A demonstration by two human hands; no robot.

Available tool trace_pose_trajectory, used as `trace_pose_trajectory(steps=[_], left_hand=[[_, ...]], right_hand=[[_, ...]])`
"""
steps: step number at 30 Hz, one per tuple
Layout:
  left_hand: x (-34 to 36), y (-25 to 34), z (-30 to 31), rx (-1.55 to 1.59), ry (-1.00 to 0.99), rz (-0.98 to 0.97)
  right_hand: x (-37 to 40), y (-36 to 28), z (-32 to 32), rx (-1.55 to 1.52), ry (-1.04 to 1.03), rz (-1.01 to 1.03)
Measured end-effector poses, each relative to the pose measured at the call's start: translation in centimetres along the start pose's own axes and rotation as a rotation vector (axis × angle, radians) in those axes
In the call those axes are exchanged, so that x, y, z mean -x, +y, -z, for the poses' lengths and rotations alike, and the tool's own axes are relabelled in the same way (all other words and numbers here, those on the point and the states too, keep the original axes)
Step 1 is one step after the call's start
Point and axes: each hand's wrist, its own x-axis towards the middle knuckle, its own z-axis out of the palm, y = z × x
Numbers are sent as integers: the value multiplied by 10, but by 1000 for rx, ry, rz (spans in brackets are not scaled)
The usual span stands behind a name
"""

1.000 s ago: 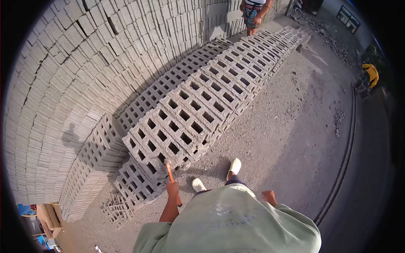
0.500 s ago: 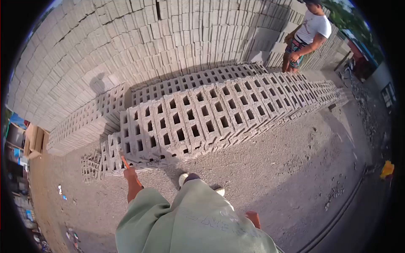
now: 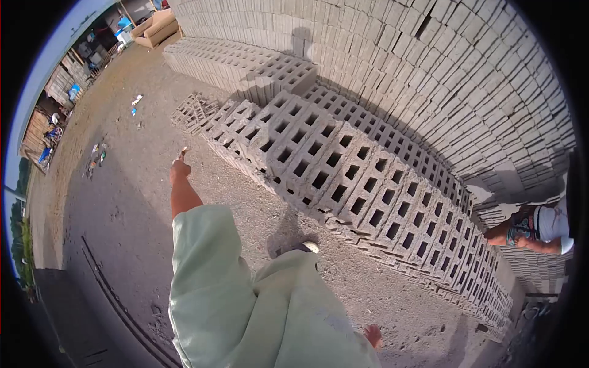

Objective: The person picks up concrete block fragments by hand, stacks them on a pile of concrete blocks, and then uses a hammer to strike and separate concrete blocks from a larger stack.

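My left hand (image 3: 180, 167) is stretched out over the ground, near the left end of a long row of hollow concrete blocks (image 3: 319, 162). Its fingers are closed, and a small narrow pale thing shows at their tips, too small to name. It touches no block. Low in the view, my right hand (image 3: 372, 336) hangs beside my green shirt (image 3: 208, 288); its fingers are too small and partly hidden to read, and no object shows in it. A shoe (image 3: 311, 246) shows below the row.
A tall wall of stacked blocks (image 3: 392, 43) rises behind the row. A person in a white shirt (image 3: 554, 222) stands at the right edge. Smaller broken blocks (image 3: 195, 113) lie at the row's left end. Litter (image 3: 136, 101) and a brown sofa (image 3: 154, 27) are farther left.
The view has swung left, so the row and the other person appear farther right and lower. My left hand now shows over ground rather than against the blocks.
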Motion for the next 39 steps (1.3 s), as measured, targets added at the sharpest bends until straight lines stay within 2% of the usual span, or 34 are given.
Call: trace_pose_trajectory(steps=[4, 5, 7, 8, 10, 11, 14, 16, 17, 18, 19, 20, 21, 23, 24, 25, 26, 27, 29, 30, 32, 33, 34, 35, 36, 38, 39], left_hand=[[42, 25, 15, -198, -74, -228], [58, 35, 9, -164, -212, -226], [84, 29, -47, 63, -231, -272], [103, 47, -65, 148, -275, -276], [172, 81, -110, -4, -392, -378], [219, 97, -136, -168, -474, -467], [363, 155, -204, -683, -697, -885], [482, 205, -221, -872, -817, -1110], [573, 239, -198, -870, -912, -1052], [611, 257, -237, -849, -942, -1268], [668, 273, -245, -794, -827, -1697], [717, 295, -258, -790, -836, -1902], [772, 310, -251, -524, -798, -1978], [842, 352, -286, -163, -940, -1882], [891, 377, -280, -149, -958, -1862], [950, 399, -236, -79, -905, -1933], [988, 424, -243, -168, -836, -1894], [1022, 446, -254, -33, -835, -1962], [1087, 498, -285, 98, -834, -1945], [1124, 523, -287, 38, -870, -1812], [1186, 573, -315, 167, -904, -1667], [1212, 598, -334, 287, -851, -1668], [1232, 613, -355, 386, -800, -1661], [1251, 629, -373, 343, -833, -1523], [1264, 641, -400, 491, -803, -1518], [1273, 660, -447, 306, -992, -1273], [1278, 660, -456, 251, -981, -1257]], right_hand=[[-46, 24, -3, 390, -5, 87], [-49, 29, 2, 442, -3, 114], [-39, 21, 14, 346, 6, 101], [-39, 29, 26, 271, 74, 74], [-48, 52, 64, 286, 101, 211], [-57, 74, 87, 264, 137, 200], [-60, 127, 162, 118, 189, 97], [-39, 143, 220, 122, 110, 29], [-34, 153, 244, 127, 184, -96], [-31, 162, 267, 106, 203, -115], [-28, 174, 294, 43, 246, -140], [-27, 187, 321, -10, 288, -167], [-33, 202, 345, -10, 330, -209], [-34, 199, 384, -100, 426, -190], [-37, 197, 398, -191, 512, -148], [-45, 205, 410, -194, 537, -170], [-54, 223, 419, -296, 593, -147], [-59, 234, 428, -396, 651, -119], [-59, 208, 437, -468, 655, -259], [-63, 203, 440, -535, 627, -304], [-68, 180, 458, -545, 618, -335], [-59, 161, 464, -501, 635, -337], [-90, 285, 457, 118, 669, 180], [-92, 251, 472, -125, 644, -101], [-97, 211, 489, -370, 608, -377], [-101, 134, 530, -399, 645, -358], [-113, 106, 549, -420, 682, -318]])
